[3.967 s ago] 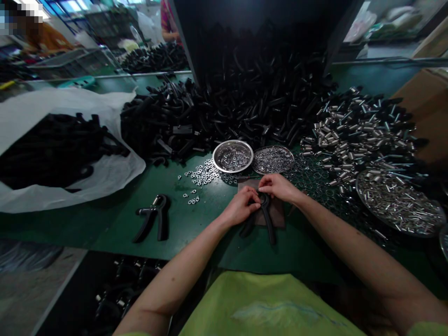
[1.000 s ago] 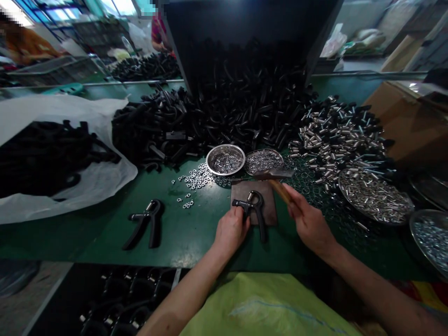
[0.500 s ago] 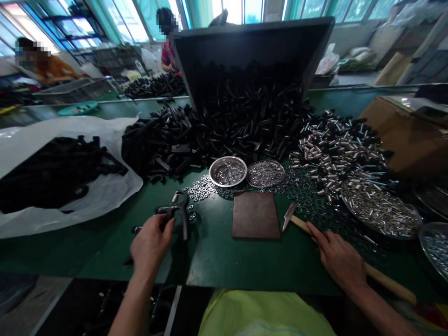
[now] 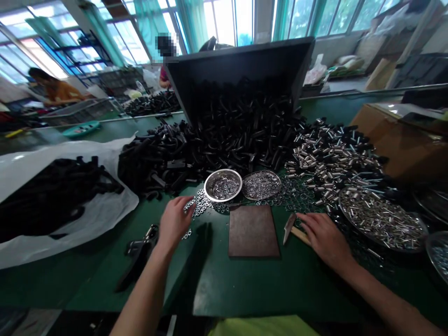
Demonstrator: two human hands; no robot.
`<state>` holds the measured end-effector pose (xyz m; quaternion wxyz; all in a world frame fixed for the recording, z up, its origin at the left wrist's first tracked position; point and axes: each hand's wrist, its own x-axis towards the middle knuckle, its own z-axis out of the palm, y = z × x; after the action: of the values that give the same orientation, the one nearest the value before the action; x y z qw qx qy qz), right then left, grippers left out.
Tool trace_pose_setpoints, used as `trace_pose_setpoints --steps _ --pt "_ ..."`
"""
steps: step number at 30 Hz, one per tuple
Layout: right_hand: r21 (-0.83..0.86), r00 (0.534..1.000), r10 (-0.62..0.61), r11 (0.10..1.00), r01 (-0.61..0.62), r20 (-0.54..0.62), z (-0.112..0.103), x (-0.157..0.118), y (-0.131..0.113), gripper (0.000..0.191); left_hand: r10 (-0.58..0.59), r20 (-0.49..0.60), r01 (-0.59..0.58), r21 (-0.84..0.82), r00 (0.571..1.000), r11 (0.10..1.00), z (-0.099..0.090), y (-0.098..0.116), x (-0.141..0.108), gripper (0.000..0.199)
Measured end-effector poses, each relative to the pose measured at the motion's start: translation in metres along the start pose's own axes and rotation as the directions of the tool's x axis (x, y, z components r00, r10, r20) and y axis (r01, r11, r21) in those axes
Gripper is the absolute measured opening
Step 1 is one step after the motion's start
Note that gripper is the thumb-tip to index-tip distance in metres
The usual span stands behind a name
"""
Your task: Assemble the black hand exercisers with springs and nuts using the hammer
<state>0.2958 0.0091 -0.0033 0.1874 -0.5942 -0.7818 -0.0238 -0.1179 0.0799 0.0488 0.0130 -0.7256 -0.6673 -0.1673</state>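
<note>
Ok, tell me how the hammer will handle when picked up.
The hammer is likely stiff: its handle looks like solid wood. It's probably head-heavy, since the head looks metal. Rolling seems unlikely, as the head juts out both sides of the handle.

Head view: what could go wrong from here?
The left hand might scatter the loose, ring-shaped silver metal pieces near its fingers. The right hand is over the wooden-handled metal hammer; a nudge could push that tool against the flat, square brown plate beside it.
</note>
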Motion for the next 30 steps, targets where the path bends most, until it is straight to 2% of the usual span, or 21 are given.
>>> trace_pose_setpoints --steps 1,3,6,9,12,16,22,26,30 --pt "0.045 1.0 0.007 0.999 -0.007 0.008 0.001 0.017 0.001 0.033 0.106 0.005 -0.106 -0.047 0.994 0.993 0.01 0.02 0.024 0.033" --pt "0.076 0.996 0.064 0.995 -0.069 0.069 0.005 0.055 0.003 0.034 0.242 0.018 -0.24 -0.088 0.97 0.967 0.03 0.059 0.071 0.029" --pt "-0.026 0.954 0.222 0.975 -0.221 0.2 0.018 0.111 0.009 0.035 0.368 0.091 -0.366 -0.039 0.925 0.93 0.057 0.106 0.127 0.029" --pt "-0.097 0.922 0.305 0.952 -0.289 0.237 0.033 0.155 0.014 0.035 0.4 0.108 -0.402 -0.005 0.91 0.916 0.076 0.132 0.163 0.031" --pt "-0.151 0.891 0.353 0.935 -0.322 0.285 0.044 0.181 0.017 0.03 0.405 0.115 -0.411 0.025 0.907 0.911 0.089 0.142 0.185 0.036" --pt "-0.186 0.868 0.364 0.93 -0.318 0.338 0.046 0.191 0.017 0.028 0.399 0.142 -0.41 0.059 0.906 0.91 0.1 0.143 0.2 0.035" --pt "-0.202 0.859 0.372 0.926 -0.319 0.35 0.045 0.172 0.008 0.032 0.418 0.166 -0.432 0.058 0.893 0.9 0.105 0.143 0.207 0.03" --pt "-0.174 0.88 0.329 0.943 -0.285 0.342 0.037 0.159 0.007 0.032 0.416 0.109 -0.423 0.051 0.903 0.905 0.104 0.148 0.212 0.031" --pt "-0.168 0.906 0.294 0.953 -0.252 0.305 0.023 0.154 0.019 0.034 0.426 0.065 -0.427 0.012 0.903 0.904 0.111 0.158 0.222 0.03"
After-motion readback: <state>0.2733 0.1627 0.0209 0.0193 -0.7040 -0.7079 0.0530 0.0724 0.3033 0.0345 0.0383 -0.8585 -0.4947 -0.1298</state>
